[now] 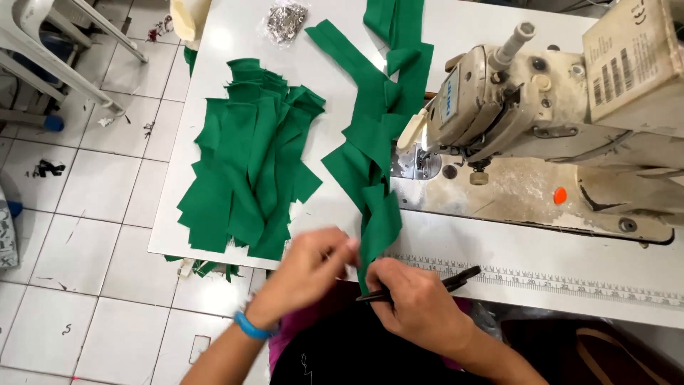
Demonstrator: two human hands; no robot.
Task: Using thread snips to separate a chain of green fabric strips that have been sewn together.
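Both hands at 6 o'clock: left hand (pixel 308 267) pinches green strip (pixel 377 221), right hand (pixel 413 303) clasps black snips (pixel 427 286); likely trimming, cut needs steadying.

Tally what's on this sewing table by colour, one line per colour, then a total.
Green: 2, the pile of fabric strips and the chained fabric strip
Cream: 1, the sewing machine
Black: 1, the snips
Silver: 1, the bag of pins
Total: 5
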